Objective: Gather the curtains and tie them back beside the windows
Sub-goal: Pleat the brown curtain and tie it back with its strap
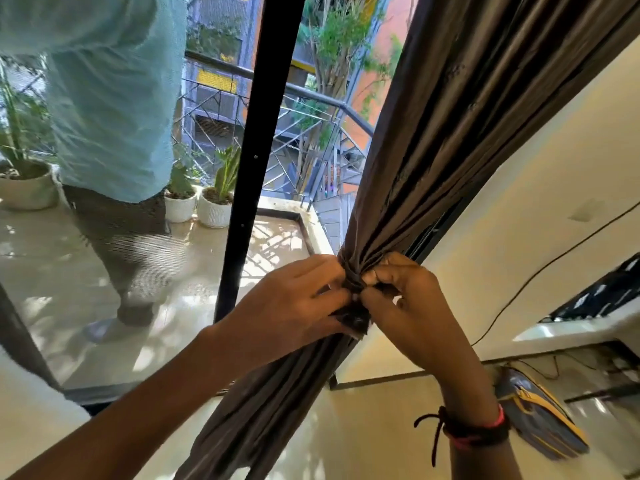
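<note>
One big window (304, 150). Brown curtain (450, 133) just right of it, bunched tight by the wall (536, 220). Left hand (294, 299) and right hand (405, 306) touching at the fingertips, both pinching a dark band (351, 280) wrapped round the bunch.

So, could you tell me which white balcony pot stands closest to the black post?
The rightmost pot, with tall green leaves; its neighbour and the big pot sit farther left.

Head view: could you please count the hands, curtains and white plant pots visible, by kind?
Hands: 2 (left hand, right hand)
Curtain: 1
Pots: 3
Total: 6
</note>
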